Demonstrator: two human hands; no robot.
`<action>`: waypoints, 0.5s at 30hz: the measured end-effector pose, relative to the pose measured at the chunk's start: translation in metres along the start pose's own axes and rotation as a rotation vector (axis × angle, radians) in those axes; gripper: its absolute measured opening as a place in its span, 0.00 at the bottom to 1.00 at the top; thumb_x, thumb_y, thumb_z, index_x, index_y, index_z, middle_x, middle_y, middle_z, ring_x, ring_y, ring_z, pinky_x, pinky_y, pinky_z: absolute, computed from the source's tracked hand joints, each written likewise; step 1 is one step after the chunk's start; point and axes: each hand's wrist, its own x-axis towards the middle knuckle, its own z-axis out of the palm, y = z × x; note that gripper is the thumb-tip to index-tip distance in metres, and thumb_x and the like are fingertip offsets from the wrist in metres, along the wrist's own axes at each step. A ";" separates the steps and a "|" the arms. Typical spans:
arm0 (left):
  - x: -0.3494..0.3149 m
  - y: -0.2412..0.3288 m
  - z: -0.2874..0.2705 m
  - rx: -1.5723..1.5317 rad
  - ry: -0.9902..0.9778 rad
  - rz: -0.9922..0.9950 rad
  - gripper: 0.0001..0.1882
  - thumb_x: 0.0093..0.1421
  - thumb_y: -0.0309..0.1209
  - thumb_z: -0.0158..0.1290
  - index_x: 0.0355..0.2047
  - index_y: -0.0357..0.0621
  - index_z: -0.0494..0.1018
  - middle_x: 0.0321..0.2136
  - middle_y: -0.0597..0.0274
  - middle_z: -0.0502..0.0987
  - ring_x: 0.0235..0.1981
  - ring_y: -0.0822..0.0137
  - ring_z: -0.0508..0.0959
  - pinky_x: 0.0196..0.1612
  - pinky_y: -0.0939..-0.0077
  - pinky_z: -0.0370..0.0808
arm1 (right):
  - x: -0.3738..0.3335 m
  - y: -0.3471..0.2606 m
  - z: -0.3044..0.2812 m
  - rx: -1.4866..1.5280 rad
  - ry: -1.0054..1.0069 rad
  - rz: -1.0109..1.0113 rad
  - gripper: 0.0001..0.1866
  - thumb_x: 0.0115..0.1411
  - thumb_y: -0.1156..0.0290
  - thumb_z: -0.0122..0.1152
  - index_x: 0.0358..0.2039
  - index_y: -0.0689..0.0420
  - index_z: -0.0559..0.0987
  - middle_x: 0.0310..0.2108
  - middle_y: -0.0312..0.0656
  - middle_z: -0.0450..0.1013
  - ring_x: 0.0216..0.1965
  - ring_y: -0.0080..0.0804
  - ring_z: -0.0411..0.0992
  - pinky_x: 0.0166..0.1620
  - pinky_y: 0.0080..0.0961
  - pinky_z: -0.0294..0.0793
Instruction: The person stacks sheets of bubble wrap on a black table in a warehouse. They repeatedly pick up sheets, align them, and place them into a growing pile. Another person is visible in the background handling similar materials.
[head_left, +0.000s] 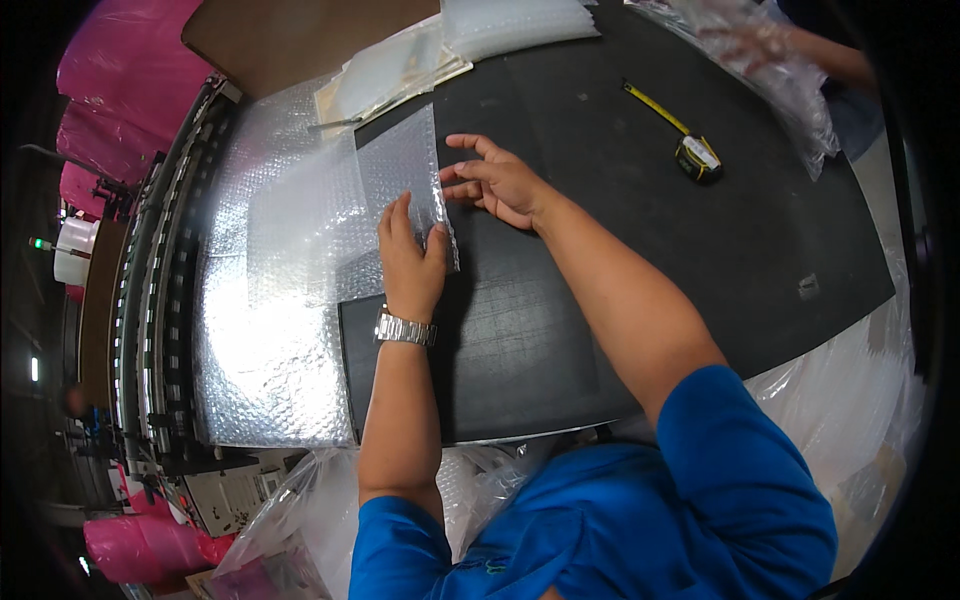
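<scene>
A clear bubble-wrap sheet (395, 165) lies partly on the black table mat (520, 340) and partly over silvery bubble material at the left. My left hand (412, 255), with a metal watch at the wrist, rests on the sheet near its right edge. Its fingers are stretched out and the thumb lies by that edge. Just right of the same edge, my right hand (500, 188) hovers with fingers spread and nothing in them. Whether its fingertips touch the sheet I cannot tell.
A yellow-black tape measure (698, 158) lies partly drawn out at the right. Stacked clear bubble sheets (515, 28) sit at the far edge. Rollers (150, 290) and pink rolls (120, 60) stand left. At far right, another person's blurred hand (750, 45) handles clear plastic (800, 115).
</scene>
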 end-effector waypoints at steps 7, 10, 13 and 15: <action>-0.008 -0.016 -0.003 -0.069 -0.035 -0.111 0.26 0.50 0.32 0.55 0.49 0.39 0.63 0.47 0.47 0.64 0.47 0.58 0.67 0.43 0.67 0.70 | -0.006 -0.001 0.004 -0.017 -0.100 0.013 0.27 0.55 0.76 0.52 0.55 0.54 0.57 0.42 0.46 0.67 0.41 0.34 0.72 0.46 0.28 0.72; -0.008 -0.014 -0.004 -0.066 -0.003 -0.220 0.22 0.52 0.34 0.55 0.46 0.41 0.66 0.36 0.53 0.71 0.35 0.65 0.72 0.33 0.74 0.71 | -0.006 0.000 0.005 0.026 -0.129 0.012 0.27 0.55 0.77 0.53 0.55 0.55 0.57 0.43 0.47 0.66 0.40 0.34 0.72 0.46 0.28 0.73; -0.005 -0.005 -0.010 -0.090 -0.042 -0.329 0.17 0.54 0.35 0.54 0.42 0.42 0.68 0.23 0.61 0.73 0.22 0.71 0.72 0.25 0.78 0.69 | -0.007 -0.002 0.005 0.035 -0.133 0.014 0.29 0.54 0.78 0.54 0.55 0.56 0.56 0.42 0.47 0.65 0.40 0.34 0.72 0.43 0.26 0.75; -0.007 -0.004 -0.009 -0.084 0.041 -0.267 0.14 0.55 0.35 0.53 0.40 0.43 0.70 0.16 0.65 0.72 0.17 0.73 0.70 0.22 0.78 0.67 | -0.006 0.001 0.007 -0.010 -0.153 0.024 0.30 0.53 0.79 0.55 0.55 0.57 0.56 0.41 0.47 0.64 0.40 0.35 0.72 0.41 0.25 0.77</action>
